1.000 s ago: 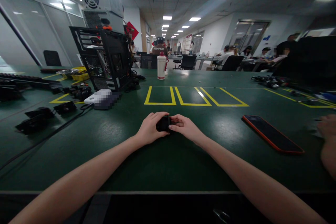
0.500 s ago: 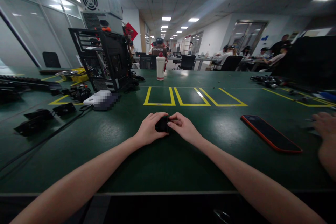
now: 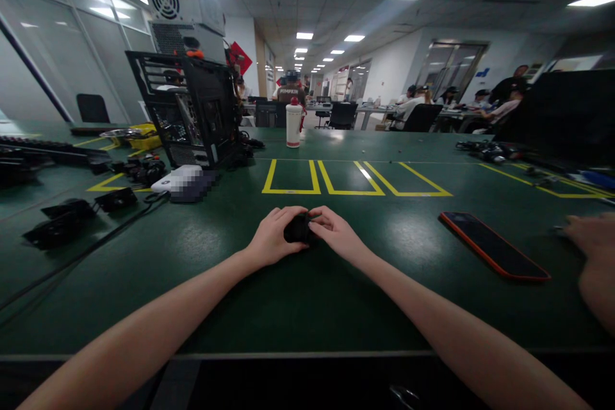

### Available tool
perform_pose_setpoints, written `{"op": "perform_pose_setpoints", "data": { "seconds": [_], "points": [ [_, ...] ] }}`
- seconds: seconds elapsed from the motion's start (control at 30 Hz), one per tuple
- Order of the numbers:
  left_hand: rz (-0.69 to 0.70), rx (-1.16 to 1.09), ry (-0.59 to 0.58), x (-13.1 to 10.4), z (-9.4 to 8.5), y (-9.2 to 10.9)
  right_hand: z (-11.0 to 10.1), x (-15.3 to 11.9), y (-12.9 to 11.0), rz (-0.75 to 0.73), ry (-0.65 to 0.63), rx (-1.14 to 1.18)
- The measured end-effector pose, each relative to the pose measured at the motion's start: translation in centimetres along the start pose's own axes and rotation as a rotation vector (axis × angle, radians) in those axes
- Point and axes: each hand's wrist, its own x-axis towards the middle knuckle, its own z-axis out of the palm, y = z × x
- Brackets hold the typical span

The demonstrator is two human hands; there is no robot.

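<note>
Between my hands, low over the green table [image 3: 307,301], is a small black object [image 3: 296,229]; its kind is too dark to make out. My left hand [image 3: 273,235] wraps round its left side, thumb below and fingers above. At its right side my right hand [image 3: 336,230] has thumb and fingertips pinched together against the edge. The fingers cover much of the object.
An orange-edged phone [image 3: 492,245] lies to the right, near another person's hand [image 3: 593,237]. Black parts [image 3: 60,221] and a cable are at left. An open computer case [image 3: 192,109] and a white cup [image 3: 293,125] stand behind. Yellow tape frames [image 3: 291,191] mark the table.
My right fingers have shifted slightly on the black object's right side, and its edge has turned a little. The other person's hand at the far right has moved slightly left.
</note>
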Motion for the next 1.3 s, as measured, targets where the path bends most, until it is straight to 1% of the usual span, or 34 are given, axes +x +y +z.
{"op": "perform_pose_setpoints", "data": {
  "seconds": [0.07,0.17,0.23,0.33,0.4,0.47,0.6,0.67,0.7,0.8,0.87,0.93,1.03,1.1,1.17,1.23,1.3],
  "points": [
    [0.007,-0.002,-0.001,0.03,0.05,-0.09,-0.01,-0.28,-0.07,-0.028,-0.014,-0.009],
    [0.014,-0.009,0.004,0.05,0.12,-0.18,-0.31,-0.54,-0.11,-0.028,-0.091,0.028],
    [0.017,-0.010,0.013,0.03,0.13,-0.20,-0.56,-0.49,-0.04,-0.005,-0.128,0.062],
    [0.015,-0.008,0.012,-0.02,0.09,-0.18,-0.70,-0.16,0.12,0.060,-0.143,0.100],
    [0.009,-0.008,0.004,-0.04,0.04,-0.18,-0.57,0.09,0.21,0.100,-0.122,0.086],
    [0.005,-0.007,-0.002,-0.02,0.03,-0.18,-0.32,0.25,0.26,0.106,-0.074,0.048],
    [0.012,0.000,0.009,0.07,0.12,-0.22,0.06,0.20,0.31,0.000,0.021,0.031],
    [0.013,0.002,0.011,0.09,0.17,-0.25,-0.02,0.07,0.35,-0.040,0.017,0.026],
    [0.014,0.002,0.008,0.09,0.18,-0.27,-0.12,0.00,0.37,-0.041,-0.004,0.025],
    [0.020,0.000,0.006,0.05,0.17,-0.28,-0.52,-0.14,0.39,-0.005,-0.099,0.053],
    [0.025,0.002,0.012,0.02,0.15,-0.25,-0.69,-0.13,0.33,0.025,-0.140,0.082],
    [0.027,0.002,0.013,0.00,0.12,-0.19,-0.68,-0.03,0.22,0.079,-0.141,0.093],
    [0.029,-0.001,0.005,0.04,0.11,-0.13,-0.41,0.23,0.14,0.171,-0.095,0.066],
    [0.027,-0.003,0.002,0.09,0.13,-0.14,-0.19,0.38,0.24,0.136,-0.030,0.065],
    [0.024,-0.003,0.004,0.14,0.14,-0.15,-0.03,0.45,0.40,0.047,0.018,0.092],
    [0.024,-0.002,0.009,0.17,0.13,-0.16,-0.01,0.38,0.45,-0.005,0.013,0.115],
    [0.022,-0.002,0.015,0.17,0.11,-0.15,-0.11,0.19,0.27,0.001,-0.028,0.116]
  ]
}}
